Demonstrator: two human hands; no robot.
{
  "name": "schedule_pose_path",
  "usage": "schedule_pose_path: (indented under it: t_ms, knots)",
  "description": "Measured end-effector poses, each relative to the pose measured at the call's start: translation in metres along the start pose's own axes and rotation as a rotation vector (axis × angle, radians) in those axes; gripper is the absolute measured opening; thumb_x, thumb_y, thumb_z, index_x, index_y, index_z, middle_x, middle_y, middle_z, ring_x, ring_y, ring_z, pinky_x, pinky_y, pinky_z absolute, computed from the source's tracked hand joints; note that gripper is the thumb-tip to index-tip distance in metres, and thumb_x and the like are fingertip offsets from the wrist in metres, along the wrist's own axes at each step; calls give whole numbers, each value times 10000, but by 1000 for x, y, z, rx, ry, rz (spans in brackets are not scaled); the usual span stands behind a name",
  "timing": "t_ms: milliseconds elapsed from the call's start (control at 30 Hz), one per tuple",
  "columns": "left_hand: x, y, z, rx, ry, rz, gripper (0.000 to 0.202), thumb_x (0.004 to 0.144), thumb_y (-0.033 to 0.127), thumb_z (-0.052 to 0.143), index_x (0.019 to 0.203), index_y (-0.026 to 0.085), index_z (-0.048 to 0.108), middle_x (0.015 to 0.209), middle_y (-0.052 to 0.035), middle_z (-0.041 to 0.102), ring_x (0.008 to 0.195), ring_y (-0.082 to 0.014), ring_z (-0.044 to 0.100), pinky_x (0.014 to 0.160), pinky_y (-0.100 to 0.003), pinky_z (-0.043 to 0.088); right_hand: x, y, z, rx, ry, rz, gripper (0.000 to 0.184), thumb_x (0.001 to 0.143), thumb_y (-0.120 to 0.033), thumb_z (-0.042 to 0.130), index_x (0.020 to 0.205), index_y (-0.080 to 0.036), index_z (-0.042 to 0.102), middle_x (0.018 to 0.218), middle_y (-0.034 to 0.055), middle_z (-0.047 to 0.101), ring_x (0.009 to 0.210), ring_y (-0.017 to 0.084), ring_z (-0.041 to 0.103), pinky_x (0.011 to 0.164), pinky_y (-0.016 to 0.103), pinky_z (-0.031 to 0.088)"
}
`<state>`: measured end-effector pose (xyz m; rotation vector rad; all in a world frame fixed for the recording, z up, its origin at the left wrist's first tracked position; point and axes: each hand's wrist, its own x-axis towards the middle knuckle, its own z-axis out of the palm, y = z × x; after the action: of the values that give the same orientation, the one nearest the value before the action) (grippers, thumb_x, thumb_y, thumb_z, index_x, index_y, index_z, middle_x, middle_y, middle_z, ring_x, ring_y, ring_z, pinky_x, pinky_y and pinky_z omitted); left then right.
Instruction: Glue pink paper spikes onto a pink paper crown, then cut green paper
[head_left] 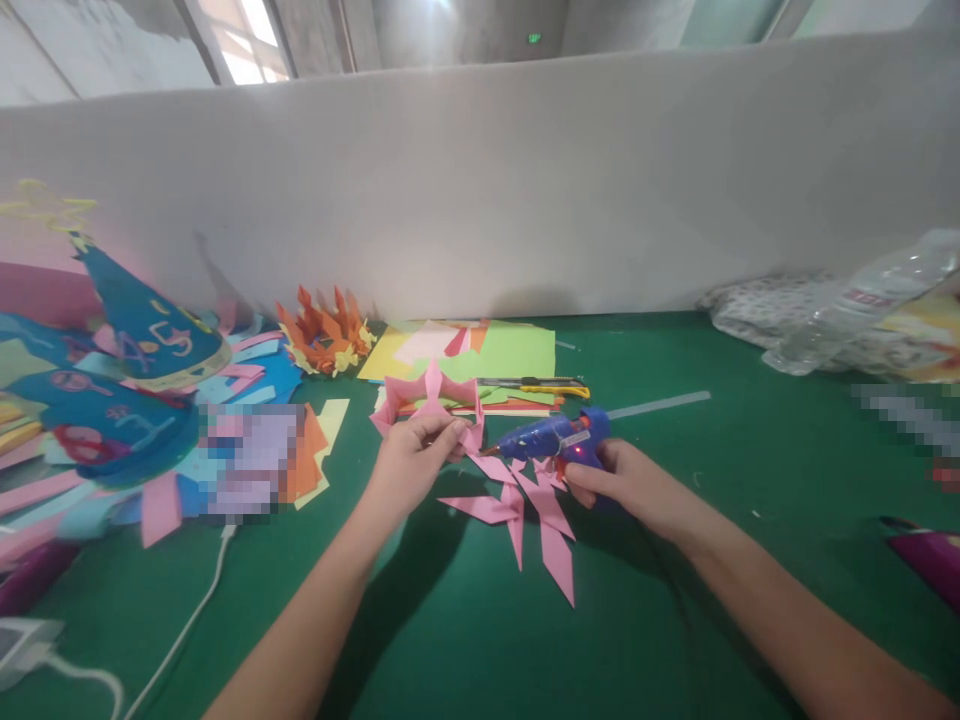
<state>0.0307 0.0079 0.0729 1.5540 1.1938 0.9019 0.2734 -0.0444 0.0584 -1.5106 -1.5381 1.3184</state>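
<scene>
Over green tabletop [750, 440], glue gun [551, 438]; above pale partition [480, 190], sign [534, 39], probably lit.

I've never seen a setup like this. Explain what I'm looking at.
There is no machine here, just a person's two bare hands. The single picture comes from a camera worn on the head, looking forward and down. The left hand pinches the near edge of a pink paper crown. The right hand grips a blue glue gun, pointed toward it. On the green table lie loose pink paper pieces and a yellow-and-black cutter; a blue cone hat stands at left.
</scene>
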Motion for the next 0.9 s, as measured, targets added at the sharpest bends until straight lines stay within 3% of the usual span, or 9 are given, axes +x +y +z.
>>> schedule_pose_path:
  t_ms: [233,600,900]
  knots:
    - [0,-5,-2,207,-2,33,339,794,443,520,797,153,696,576,5,571,555,-121,507,542,-230,382,-5,-8,5,-321,183,-70,418,742,-545,534,548,-175,559,531,-5,550,508,133,498,495,241,374]
    - [0,-4,0,215,-16,73,352,792,427,519,586,158,615,528,7,560,514,-120,494,505,-235,352,-5,-6,5,-434,145,-211,358,801,-509,520,704,-203,678,664,11,659,657,186,596,654,272,449]
    - [0,-4,-1,272,-43,65,332,807,415,495,684,156,663,572,1,590,530,-123,504,508,-233,352,-4,-2,5,-464,140,-206,354,805,-501,517,714,-200,678,719,9,672,692,192,600,665,271,432]
